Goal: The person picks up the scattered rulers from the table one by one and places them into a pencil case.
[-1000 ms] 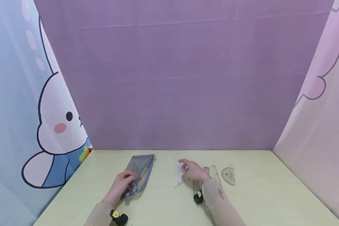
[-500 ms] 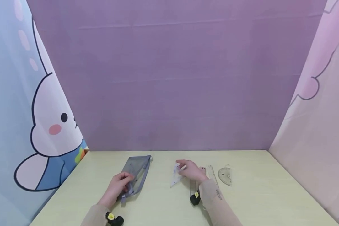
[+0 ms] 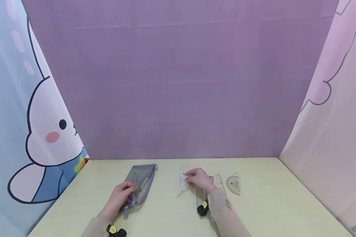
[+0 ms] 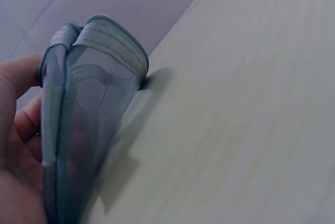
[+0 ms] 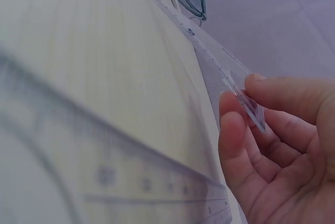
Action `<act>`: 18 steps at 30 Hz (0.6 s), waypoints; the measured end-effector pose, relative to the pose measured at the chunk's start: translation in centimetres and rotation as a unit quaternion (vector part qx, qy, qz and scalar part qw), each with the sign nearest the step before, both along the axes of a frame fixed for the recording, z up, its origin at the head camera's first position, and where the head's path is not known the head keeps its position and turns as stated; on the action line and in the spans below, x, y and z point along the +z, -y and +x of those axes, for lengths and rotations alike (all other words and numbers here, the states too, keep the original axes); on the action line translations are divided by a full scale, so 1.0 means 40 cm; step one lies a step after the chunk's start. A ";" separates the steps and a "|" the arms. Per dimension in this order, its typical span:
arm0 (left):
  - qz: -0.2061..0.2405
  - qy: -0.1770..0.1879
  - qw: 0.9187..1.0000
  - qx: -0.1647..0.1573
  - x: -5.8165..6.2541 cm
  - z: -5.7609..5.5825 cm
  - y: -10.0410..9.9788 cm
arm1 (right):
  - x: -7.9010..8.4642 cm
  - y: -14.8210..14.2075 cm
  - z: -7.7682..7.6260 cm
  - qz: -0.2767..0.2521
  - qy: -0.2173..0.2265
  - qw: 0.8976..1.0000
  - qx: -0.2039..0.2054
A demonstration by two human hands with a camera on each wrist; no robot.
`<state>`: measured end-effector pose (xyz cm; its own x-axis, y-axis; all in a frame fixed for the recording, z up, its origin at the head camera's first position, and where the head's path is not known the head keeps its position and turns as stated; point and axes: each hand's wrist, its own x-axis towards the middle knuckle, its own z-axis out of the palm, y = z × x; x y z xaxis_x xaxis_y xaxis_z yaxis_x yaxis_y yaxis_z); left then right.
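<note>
On the left of the table, my left hand grips a grey mesh zipper pouch near its close end. The left wrist view shows the thumb and fingers on the pouch's side, with its zippered mouth parted. My right hand, near the middle, pinches a clear plastic set square by one corner, between thumb and fingertips. In the right wrist view the set square is tilted, its long edge pointing away from the hand toward the pouch.
Just right of and below my right hand lie a clear ruler and a narrower ruler, both partly covered by the arm. Farther right is a clear protractor. A purple cloth stands along the table's back edge.
The set square has turned in my right hand's fingers, and its lower tip now points down and left. My left hand keeps its grip on the pouch. The whole head view has shifted slightly.
</note>
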<state>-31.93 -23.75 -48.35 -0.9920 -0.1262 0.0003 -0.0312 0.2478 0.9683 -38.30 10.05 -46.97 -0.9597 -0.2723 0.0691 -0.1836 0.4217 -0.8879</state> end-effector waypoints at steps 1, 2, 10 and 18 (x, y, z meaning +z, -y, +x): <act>-0.001 0.002 1.000 0.002 -0.001 0.001 0.002 | -0.003 0.001 0.000 -0.009 0.007 1.000 0.000; -0.001 0.004 1.000 0.004 -0.001 0.003 0.003 | -0.005 0.003 0.001 -0.016 0.014 1.000 0.000; 0.008 0.004 1.000 0.014 0.007 0.016 0.010 | -0.006 0.014 0.003 -0.077 0.038 0.996 0.013; 0.030 -0.017 0.999 0.013 0.011 0.012 -0.007 | -0.001 -0.001 0.007 -0.151 0.079 0.985 0.034</act>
<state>-31.45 -23.47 -47.90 -0.9878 -0.1535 0.0261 -0.0035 0.1895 0.9819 -38.01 10.10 -47.03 -0.9454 -0.3258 0.0090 -0.0525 0.1250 -0.9908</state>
